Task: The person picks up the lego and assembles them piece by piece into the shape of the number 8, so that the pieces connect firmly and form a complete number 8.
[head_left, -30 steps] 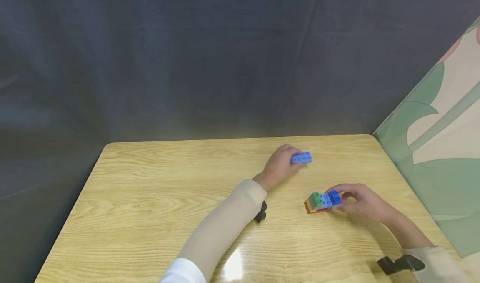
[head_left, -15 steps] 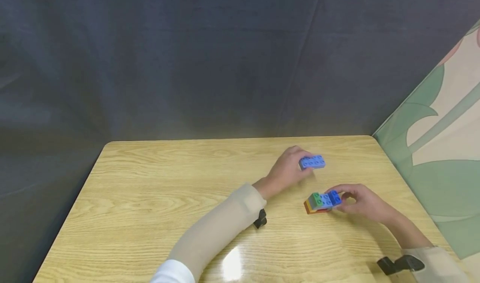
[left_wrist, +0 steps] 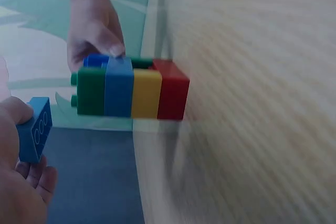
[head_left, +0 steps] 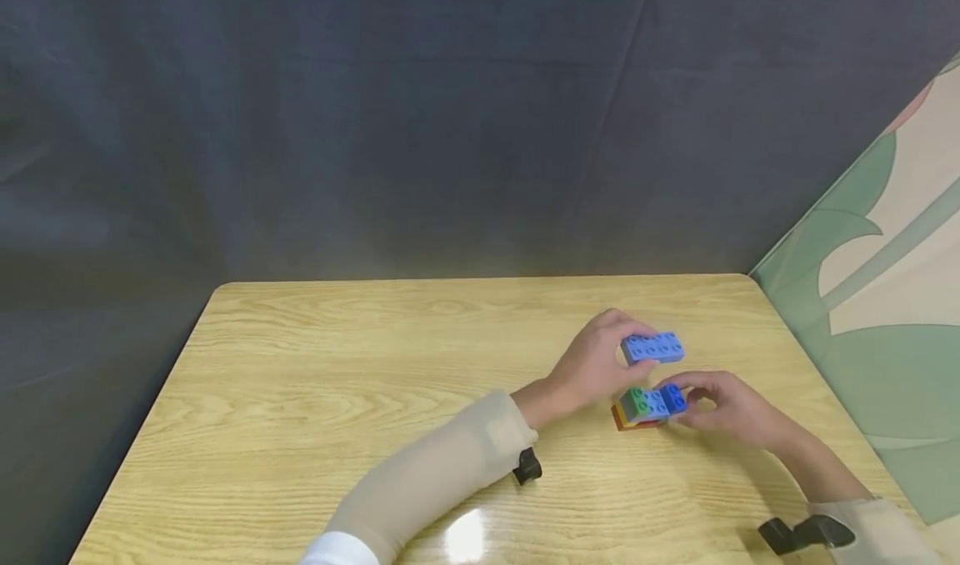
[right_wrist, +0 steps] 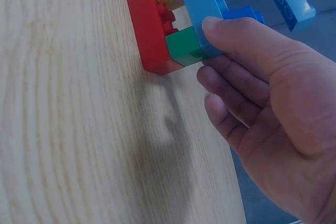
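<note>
left hand pinches the light blue brick just above the block stack, studs up, as if to line it up | right hand grips the stack's side; it steadies it on the table

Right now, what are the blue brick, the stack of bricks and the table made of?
Blue brick: probably plastic, smooth, with moulded studs. Stack of bricks: likely the same plastic, bright plain colours, crisp edges. Table: looks like wood or wood-print laminate, glossy, reflecting a light.
</note>
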